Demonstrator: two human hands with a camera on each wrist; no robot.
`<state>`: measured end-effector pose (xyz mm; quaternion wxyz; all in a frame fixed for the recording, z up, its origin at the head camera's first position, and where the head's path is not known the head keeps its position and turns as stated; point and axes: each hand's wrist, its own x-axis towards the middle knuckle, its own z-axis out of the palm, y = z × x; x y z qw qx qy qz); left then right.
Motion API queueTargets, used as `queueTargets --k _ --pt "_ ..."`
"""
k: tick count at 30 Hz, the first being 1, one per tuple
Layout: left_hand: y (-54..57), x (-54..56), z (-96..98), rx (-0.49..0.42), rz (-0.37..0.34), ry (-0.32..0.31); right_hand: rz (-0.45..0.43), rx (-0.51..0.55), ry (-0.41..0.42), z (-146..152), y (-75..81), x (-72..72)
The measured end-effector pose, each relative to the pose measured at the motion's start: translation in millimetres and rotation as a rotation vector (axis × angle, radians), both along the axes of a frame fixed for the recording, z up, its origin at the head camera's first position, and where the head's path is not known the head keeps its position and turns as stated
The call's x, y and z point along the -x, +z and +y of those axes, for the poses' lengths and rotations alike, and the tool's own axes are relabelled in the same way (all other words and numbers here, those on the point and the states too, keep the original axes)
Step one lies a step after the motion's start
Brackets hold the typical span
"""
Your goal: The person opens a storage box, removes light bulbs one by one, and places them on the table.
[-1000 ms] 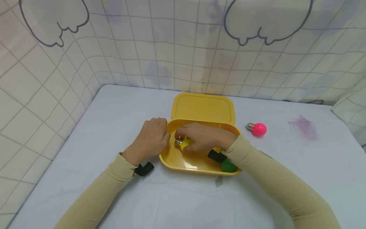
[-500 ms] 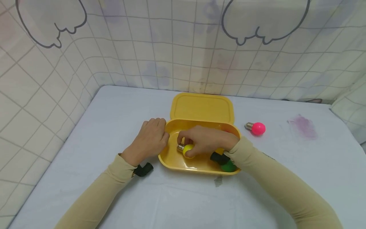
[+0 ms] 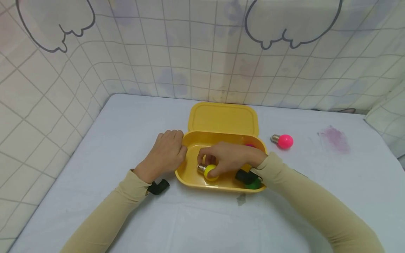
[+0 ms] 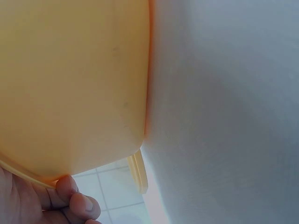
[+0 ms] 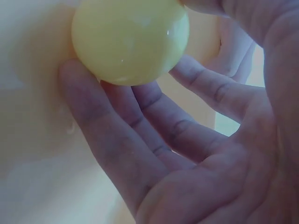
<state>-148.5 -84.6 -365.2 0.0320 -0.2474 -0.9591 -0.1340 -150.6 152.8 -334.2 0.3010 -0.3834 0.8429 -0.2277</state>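
In the head view, an open yellow plastic box sits on the table. My left hand grips its left rim, and curled fingertips show at that rim in the left wrist view. Inside the box, my right hand holds a yellow light bulb between thumb and fingers, its metal screw base pointing left. The round yellow globe fills the top of the right wrist view. A green round thing lies in the box's near right corner, partly hidden by the right wrist.
Behind the box lies its yellow lid. A pink light bulb rests on the white tablecloth to the right. Something magenta peeks out in the box's far right corner. A grid-patterned curtain hangs along the table's back edge.
My right hand has moved the yellow bulb slightly right and toward me within the box. The left hand stays on the rim.
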Motion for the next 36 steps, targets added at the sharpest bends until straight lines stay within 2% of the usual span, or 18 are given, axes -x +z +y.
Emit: queueTargets --k 8,19,31,36 --pt "1.1 -1.1 -0.2 0.005 0.009 0.000 -0.057 0.030 -0.007 4 0.8 -4.3" --pt "0.9 -2.2 0.0 -0.008 0.034 -0.005 -0.080 0.095 -0.043 11 7.7 -14.6" --pt "-0.7 -1.4 -0.5 -0.013 0.041 -0.009 -0.087 0.156 -0.183 30 20.6 -25.7" --pt "-0.4 -1.5 -0.8 -0.022 0.045 -0.010 -0.075 0.230 -0.229 39 23.3 -29.3"
